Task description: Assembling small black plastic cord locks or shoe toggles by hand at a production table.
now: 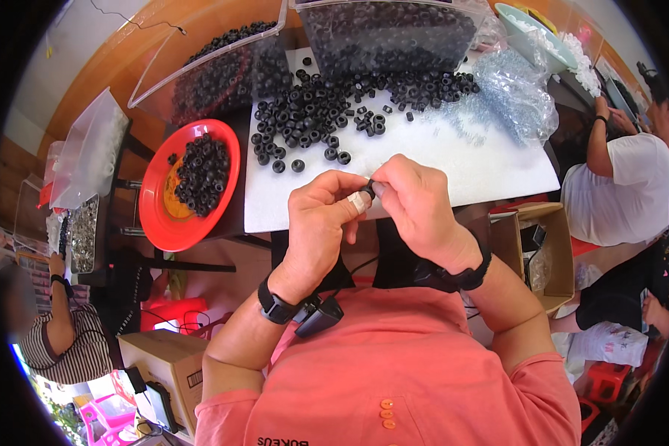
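Grip: the fingertips of the left hand and right hand are clamped on a small black piece above the white worktop's near edge. It is judged light, stiff and smooth, best held by its outer wall. Black beads are contained in a round red plastic dish and two clear plastic bins; translucent pieces, in a clear plastic bag.

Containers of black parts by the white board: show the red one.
The round red dish, left of the board; both bins beyond are clear boxes.
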Demonstrator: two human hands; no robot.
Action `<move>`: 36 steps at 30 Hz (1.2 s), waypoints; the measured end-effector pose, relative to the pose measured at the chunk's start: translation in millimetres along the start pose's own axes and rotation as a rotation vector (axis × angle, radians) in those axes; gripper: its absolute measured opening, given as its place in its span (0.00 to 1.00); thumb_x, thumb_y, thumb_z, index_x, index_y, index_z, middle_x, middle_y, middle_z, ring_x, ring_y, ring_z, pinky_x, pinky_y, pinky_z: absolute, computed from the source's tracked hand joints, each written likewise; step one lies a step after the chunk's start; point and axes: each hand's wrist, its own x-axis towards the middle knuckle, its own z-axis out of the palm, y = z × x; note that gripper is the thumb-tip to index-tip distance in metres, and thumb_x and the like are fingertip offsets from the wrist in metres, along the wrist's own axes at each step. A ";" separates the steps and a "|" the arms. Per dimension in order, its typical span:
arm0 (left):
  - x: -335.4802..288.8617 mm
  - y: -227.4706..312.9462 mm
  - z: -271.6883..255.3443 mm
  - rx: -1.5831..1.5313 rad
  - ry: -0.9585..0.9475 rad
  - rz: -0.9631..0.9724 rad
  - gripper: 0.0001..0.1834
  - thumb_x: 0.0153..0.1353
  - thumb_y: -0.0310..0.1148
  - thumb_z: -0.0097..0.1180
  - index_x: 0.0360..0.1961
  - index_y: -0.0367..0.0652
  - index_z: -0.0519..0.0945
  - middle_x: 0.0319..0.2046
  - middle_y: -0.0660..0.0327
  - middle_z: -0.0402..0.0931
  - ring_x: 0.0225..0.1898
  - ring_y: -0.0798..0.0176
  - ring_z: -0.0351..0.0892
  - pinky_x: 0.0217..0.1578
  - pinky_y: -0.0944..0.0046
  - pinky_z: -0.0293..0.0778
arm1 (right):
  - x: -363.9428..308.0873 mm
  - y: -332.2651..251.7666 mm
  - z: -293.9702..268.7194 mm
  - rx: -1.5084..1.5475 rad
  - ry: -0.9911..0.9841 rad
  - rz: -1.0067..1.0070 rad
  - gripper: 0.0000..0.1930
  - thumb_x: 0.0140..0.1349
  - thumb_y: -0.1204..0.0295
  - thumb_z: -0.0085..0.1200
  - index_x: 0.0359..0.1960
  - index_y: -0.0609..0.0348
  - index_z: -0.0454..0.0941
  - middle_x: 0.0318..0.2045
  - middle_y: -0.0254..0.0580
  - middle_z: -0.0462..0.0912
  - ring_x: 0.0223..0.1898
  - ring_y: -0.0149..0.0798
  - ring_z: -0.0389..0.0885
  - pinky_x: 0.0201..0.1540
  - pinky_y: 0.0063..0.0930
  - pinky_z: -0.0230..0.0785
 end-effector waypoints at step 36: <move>-9.1 24.0 -12.3 0.067 -0.153 -0.107 0.08 0.66 0.27 0.59 0.36 0.32 0.84 0.23 0.60 0.80 0.19 0.75 0.73 0.15 0.75 0.61 | 3.9 -16.1 14.0 -0.138 0.119 -0.229 0.15 0.41 0.72 0.64 0.24 0.55 0.66 0.18 0.40 0.72 0.18 0.46 0.75 0.21 0.40 0.66</move>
